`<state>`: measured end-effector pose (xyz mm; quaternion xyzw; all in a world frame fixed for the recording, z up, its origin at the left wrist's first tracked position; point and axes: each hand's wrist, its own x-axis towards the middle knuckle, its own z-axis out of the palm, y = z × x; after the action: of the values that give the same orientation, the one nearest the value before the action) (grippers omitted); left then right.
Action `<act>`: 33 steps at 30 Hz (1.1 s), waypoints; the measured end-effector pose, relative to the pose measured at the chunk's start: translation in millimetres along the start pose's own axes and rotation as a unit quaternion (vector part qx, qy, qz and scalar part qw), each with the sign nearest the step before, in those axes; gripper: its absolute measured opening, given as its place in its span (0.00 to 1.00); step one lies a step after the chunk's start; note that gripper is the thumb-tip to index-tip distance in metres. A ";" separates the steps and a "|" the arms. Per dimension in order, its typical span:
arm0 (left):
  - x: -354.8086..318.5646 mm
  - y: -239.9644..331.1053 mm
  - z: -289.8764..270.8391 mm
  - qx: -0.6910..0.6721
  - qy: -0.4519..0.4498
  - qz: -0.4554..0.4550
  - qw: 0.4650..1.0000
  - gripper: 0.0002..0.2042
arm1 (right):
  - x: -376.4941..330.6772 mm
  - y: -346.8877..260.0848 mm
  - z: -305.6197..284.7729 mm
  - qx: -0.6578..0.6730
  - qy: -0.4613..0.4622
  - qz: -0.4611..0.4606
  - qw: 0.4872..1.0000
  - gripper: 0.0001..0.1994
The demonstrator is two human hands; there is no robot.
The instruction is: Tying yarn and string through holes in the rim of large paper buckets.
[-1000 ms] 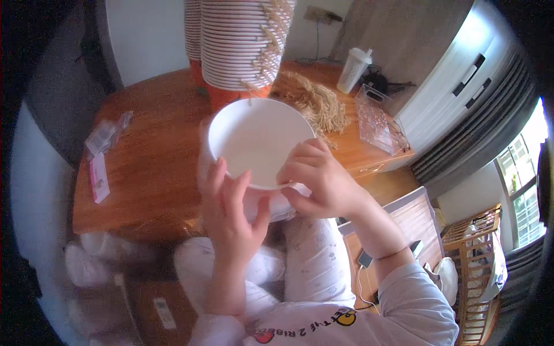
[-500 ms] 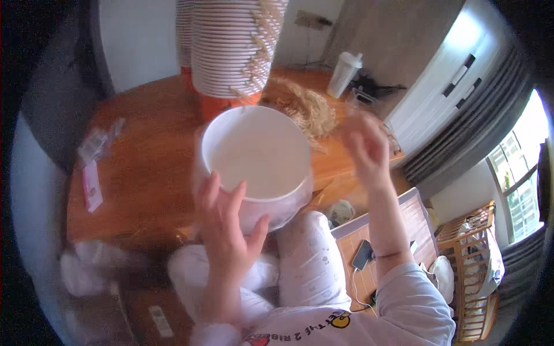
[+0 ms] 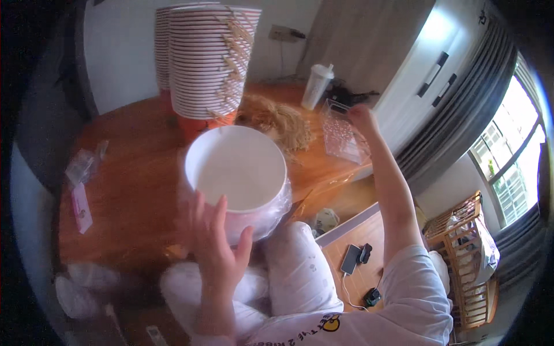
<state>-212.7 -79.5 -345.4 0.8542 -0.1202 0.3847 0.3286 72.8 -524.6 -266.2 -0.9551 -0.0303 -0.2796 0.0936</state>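
Observation:
A large white paper bucket (image 3: 236, 167) stands near the front edge of the table, its lower part wrapped in clear plastic film. My left hand (image 3: 222, 254) is open, its fingers spread against the near side of the bucket close to the rim. Out to the far right, my right hand (image 3: 362, 118) is closed at the upper edge of a clear box (image 3: 343, 138) with small pale pieces in it. Whatever the right fingers hold, if anything, is hidden. Behind the white bucket rises a tall stack of paper buckets (image 3: 208, 69), with straw-like strands hanging down its side.
A heap of tan raffia-like strands (image 3: 285, 124) lies beside the stack. A lidded cup with a straw (image 3: 317, 86) stands behind it. At the left are crumpled plastic (image 3: 82, 167) and a pink-and-white packet (image 3: 82, 209). A phone (image 3: 350, 259) lies on a lower wooden surface.
My right hand has moved outward and away, over to the clear box. My left hand stays at the bucket. The whole view has shifted slightly.

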 end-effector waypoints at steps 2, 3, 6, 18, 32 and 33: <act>1.7 2.6 2.9 -0.013 0.011 0.013 1.000 0.32 | 5.6 -38.4 -4.9 0.130 -0.028 0.029 0.991 0.11; 2.3 2.7 0.4 -0.011 0.018 0.021 1.000 0.32 | 3.7 -72.3 -2.8 0.243 -0.058 0.021 0.968 0.12; -3.0 3.9 4.7 -0.036 0.049 0.027 0.998 0.29 | -6.3 -160.9 -2.9 0.301 -0.120 -0.070 0.943 0.15; -12.2 4.9 10.8 -0.063 0.051 0.028 0.996 0.19 | -48.7 -343.0 -38.8 0.344 -0.442 -0.087 0.824 0.17; -4.8 -10.4 -10.9 -0.051 0.102 -0.025 0.993 0.18 | -93.6 -263.3 -108.7 0.844 -0.204 -0.113 0.483 0.07; -4.4 -13.4 -13.5 -0.047 0.102 -0.030 0.993 0.18 | -102.0 -255.1 -112.5 0.835 -0.194 -0.138 0.496 0.07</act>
<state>-217.4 -60.7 -348.3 0.7973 -0.0788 0.4536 0.3904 -100.7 -297.1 -187.0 -0.4460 -0.3984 0.0588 0.7993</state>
